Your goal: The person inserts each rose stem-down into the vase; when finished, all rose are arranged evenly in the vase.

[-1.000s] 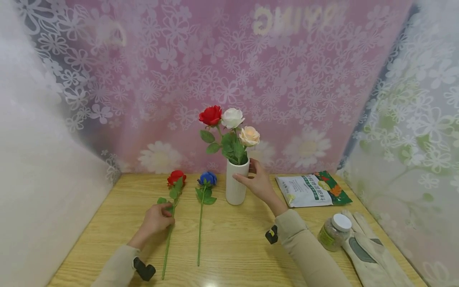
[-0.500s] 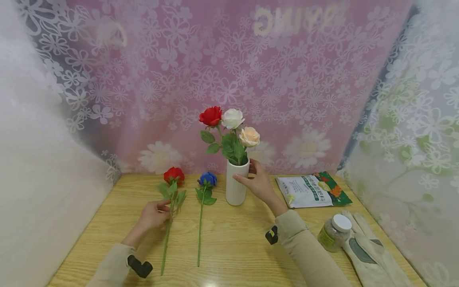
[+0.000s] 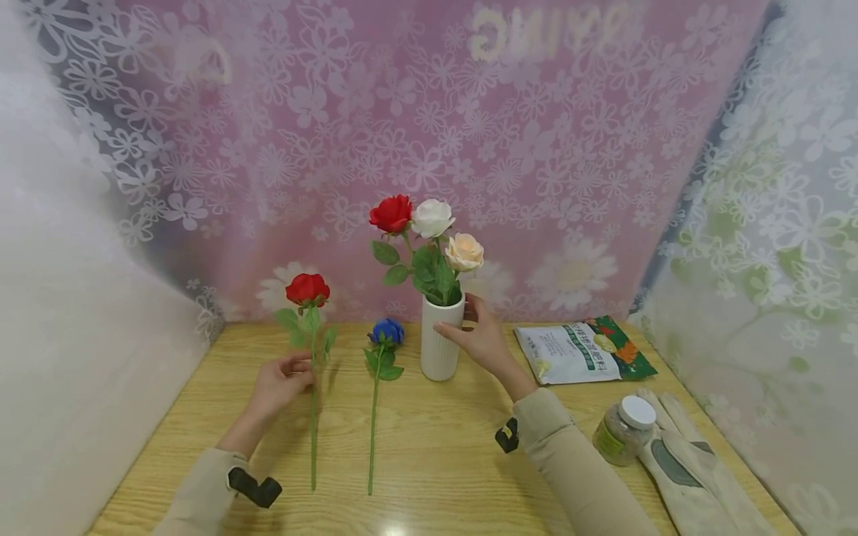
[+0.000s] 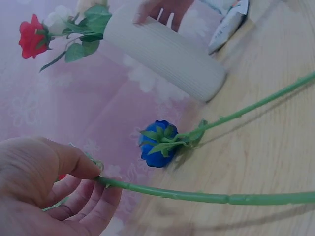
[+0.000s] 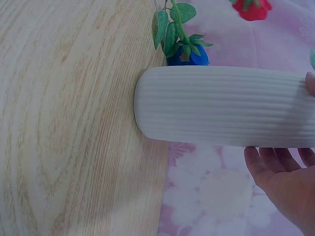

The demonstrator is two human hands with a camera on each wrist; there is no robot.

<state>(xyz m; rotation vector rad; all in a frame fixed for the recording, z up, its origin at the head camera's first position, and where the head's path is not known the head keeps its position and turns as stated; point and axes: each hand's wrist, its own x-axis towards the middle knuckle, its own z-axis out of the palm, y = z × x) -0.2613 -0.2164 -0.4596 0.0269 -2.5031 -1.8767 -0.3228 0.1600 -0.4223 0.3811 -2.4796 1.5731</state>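
My left hand (image 3: pixel 280 385) pinches the green stem of a red rose (image 3: pixel 308 290) between thumb and fingers. In the left wrist view the stem (image 4: pixel 211 196) runs off to the right, raised over the table with its shadow below. My right hand (image 3: pixel 484 339) grips the upper part of a white ribbed vase (image 3: pixel 439 350), thumb in front and fingers behind. The vase stands upright and holds another red rose (image 3: pixel 392 214), a white rose (image 3: pixel 432 218) and a cream rose (image 3: pixel 465 252). Between the left hand and the vase lies a blue rose (image 3: pixel 387 332) on the table.
A white and green packet (image 3: pixel 583 351) lies at the back right. In front of it stand a white-lidded jar (image 3: pixel 625 430) and a pair of pale gloves (image 3: pixel 697 469). A flowered pink curtain (image 3: pixel 429 134) hangs behind the wooden table (image 3: pixel 429 454).
My left hand has lifted the red rose off the table and tipped it more upright, shifting slightly left and away from me. My right hand keeps its hold on the vase.
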